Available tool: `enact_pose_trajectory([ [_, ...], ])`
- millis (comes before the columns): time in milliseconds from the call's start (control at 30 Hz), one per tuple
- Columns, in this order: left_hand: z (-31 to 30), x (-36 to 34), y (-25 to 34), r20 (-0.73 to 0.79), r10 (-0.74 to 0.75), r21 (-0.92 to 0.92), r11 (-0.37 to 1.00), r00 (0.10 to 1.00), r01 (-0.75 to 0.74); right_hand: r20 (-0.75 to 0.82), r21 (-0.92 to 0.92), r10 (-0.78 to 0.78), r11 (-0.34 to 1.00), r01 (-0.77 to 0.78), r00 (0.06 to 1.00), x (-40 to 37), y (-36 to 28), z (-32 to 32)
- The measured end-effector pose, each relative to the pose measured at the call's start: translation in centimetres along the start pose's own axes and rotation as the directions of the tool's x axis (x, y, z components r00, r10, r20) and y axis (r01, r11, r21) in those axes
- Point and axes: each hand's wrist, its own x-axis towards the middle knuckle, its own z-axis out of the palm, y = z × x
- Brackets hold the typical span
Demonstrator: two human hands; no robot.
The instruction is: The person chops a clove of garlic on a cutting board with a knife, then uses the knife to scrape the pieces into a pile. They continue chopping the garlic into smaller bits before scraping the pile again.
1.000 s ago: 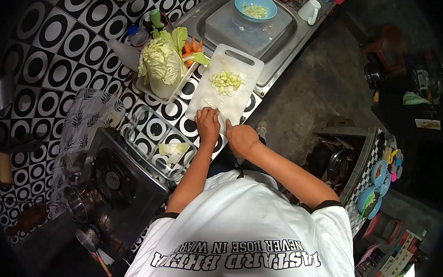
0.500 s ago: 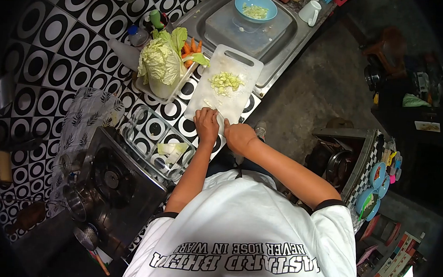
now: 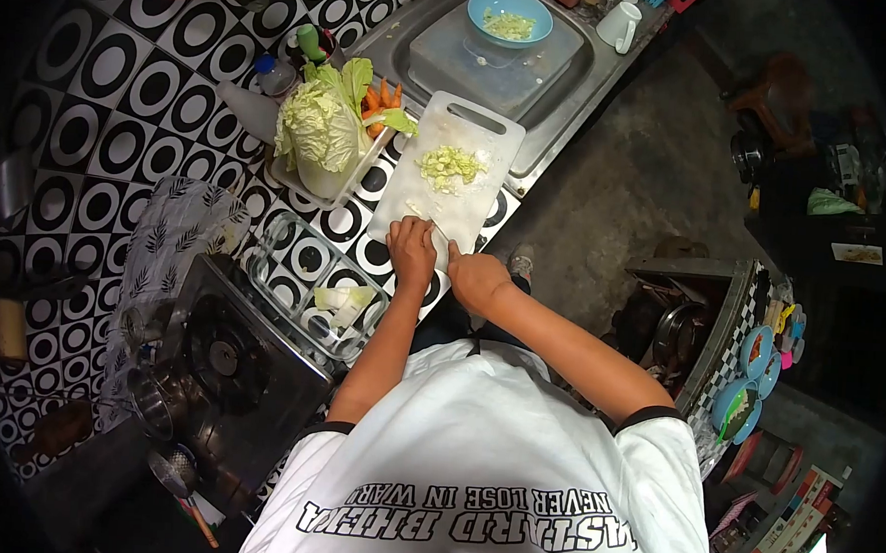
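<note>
Legible text: one print only, on the back of the white T-shirt (image 3: pixel 495 429).

Two lines of black lettering are recorded near the hem, at the near edge of the scene, and are seen upside down from this view. The smaller line is read as "NEVER LOSE IN WAR"; whatever follows is lost in a fold at the left. The larger outlined line is read as "ASTARD", with its first letter cut off by the cloth's curve, followed by a second word that could not be made out with certainty. Printed cartons (image 3: pixel 796 515) at the near right and a bottle (image 3: pixel 271 72) at the far left carry markings too small to be read.
</note>
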Motion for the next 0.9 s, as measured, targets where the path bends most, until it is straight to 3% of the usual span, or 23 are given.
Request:
enact_pose_trajectory([
  [100, 0.0, 0.0, 0.2, -0.005, 0.000, -0.006, 1.000, 1.000, 0.000, 0.077, 0.066, 0.030, 0.997, -0.035, 0.997, -0.1, 0.2, -0.1],
  [900, -0.1, 0.0, 0.2, -0.014, 0.028, 0.027, 0.999, 0.999, -0.028, -0.195, 0.143, -0.014, 0.989, 0.042, 0.981, -0.8, 2.1, 7.9],
])
